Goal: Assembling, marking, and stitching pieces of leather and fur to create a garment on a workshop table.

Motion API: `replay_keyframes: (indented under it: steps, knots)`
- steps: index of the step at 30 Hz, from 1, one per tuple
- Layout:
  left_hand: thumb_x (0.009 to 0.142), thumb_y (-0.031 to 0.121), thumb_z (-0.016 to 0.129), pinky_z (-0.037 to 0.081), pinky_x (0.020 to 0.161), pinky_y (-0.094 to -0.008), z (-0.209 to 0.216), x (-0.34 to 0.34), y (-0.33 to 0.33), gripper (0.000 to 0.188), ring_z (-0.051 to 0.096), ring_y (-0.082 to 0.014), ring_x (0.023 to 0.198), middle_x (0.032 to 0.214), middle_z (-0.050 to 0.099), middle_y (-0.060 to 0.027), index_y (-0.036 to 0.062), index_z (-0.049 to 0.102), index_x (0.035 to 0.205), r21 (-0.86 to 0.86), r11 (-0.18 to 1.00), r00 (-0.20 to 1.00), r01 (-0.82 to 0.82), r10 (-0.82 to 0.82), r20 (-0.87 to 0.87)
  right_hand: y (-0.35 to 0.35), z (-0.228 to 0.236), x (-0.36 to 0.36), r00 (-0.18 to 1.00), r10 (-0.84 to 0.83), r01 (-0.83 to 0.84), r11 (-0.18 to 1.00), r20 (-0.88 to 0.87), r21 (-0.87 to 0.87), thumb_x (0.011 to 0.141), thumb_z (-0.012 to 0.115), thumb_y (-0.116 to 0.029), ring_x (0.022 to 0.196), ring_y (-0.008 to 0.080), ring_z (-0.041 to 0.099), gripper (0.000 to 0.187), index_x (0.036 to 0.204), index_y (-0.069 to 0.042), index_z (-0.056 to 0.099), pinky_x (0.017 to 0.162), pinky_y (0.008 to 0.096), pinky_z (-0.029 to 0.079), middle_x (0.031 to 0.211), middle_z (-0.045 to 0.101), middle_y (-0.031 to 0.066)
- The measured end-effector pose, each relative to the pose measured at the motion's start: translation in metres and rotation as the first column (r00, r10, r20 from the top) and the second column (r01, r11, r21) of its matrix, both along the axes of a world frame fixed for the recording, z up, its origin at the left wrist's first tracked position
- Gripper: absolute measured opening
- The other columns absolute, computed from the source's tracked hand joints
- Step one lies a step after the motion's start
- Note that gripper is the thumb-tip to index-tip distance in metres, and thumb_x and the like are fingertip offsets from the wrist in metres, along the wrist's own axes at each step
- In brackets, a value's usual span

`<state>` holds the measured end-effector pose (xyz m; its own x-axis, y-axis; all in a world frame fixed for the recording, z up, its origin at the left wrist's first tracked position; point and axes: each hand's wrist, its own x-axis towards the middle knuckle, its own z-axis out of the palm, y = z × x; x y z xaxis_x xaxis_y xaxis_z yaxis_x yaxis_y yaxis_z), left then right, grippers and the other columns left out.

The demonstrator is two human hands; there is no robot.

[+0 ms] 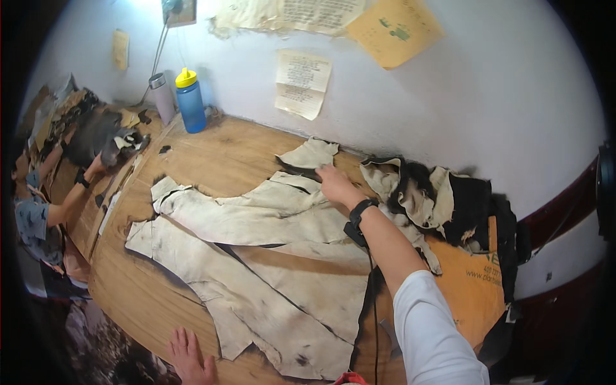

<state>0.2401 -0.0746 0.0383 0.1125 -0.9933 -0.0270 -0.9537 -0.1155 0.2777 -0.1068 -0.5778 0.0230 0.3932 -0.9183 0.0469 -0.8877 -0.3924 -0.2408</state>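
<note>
Large cream-coloured pieces of fur hide (292, 269) lie skin side up on the wooden table, with dark fur showing along some edges. Beyond them, near the wall, is a small cream hide piece (311, 154) with dark fur along its lower edge. My right hand (336, 185) reaches across the large pieces, its fingers closed at the small piece's near corner; the fingertips are partly hidden. Flat on the bare wood at the near edge, left of the hides, rests my left hand (190, 359), fingers apart and holding nothing.
A heap of hide scraps (417, 199) lies at the right beside an orange printed sheet (471, 282). A blue bottle (190, 106) and a pale tumbler (162, 99) stand by the wall. At far left, a co-worker's hand (96, 165) handles dark fur. A black cable (375, 321) hangs from my right wrist.
</note>
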Motion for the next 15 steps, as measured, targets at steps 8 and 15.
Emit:
replay_keyframes:
  steps: [8, 15]
  knots:
    - [0.098, 0.045, 0.054, 0.022, 0.117, -0.0588, 0.006, 0.005, -0.002, 0.071, 0.029, -0.0467, 0.146, 0.159, 0.033, -0.0232, 0.0049, 0.036, 0.154, -0.01, 1.0, 0.999, 0.01, -0.009, 0.031, -0.026, 0.059, -0.053, 0.717, -0.193, 0.435, 0.875, 0.67, -0.212, 0.083, 0.073, -0.014, 0.093, 0.0343, 0.069, 0.026, 0.107, -0.006, 0.07, 0.085, 0.0413, 0.053, 0.099, 0.073, 0.0172]
    - [0.098, 0.044, 0.054, 0.021, 0.118, -0.0572, 0.007, 0.002, -0.005, 0.072, 0.028, -0.0453, 0.146, 0.16, 0.03, -0.0224, 0.0052, 0.035, 0.155, 0.01, 0.999, 0.999, 0.046, -0.046, 0.028, 0.001, 0.112, -0.107, 0.571, -0.103, 0.259, 0.964, 0.815, -0.06, 0.084, 0.069, -0.001, 0.083, 0.0106, 0.063, 0.023, 0.106, -0.006, 0.072, 0.076, 0.0261, 0.052, 0.09, 0.07, 0.0035]
